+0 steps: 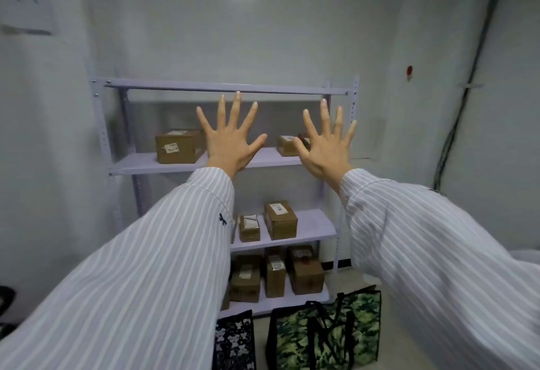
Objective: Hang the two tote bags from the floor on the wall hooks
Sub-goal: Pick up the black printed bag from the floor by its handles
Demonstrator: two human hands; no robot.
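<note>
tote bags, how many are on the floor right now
2, both standing on the floor in front of the shelf unit: a dark patterned tote bag, partly behind the left sleeve, and a green camouflage tote bag to its right. Neither is held.

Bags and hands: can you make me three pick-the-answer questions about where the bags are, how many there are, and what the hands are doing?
1. Where are the tote bags?
A. On the top shelf
B. On the floor in front of the shelf unit
C. On wall hooks

2. How many tote bags show?
A. Two
B. Four
C. Six

3. What are the hands doing?
A. Holding a bag
B. Gripping a box
C. Raised, open, fingers spread

Answers:
1 B: the green camouflage bag and dark patterned bag stand below the shelf unit.
2 A: only those two show.
3 C: the left hand and right hand hold nothing.
</note>
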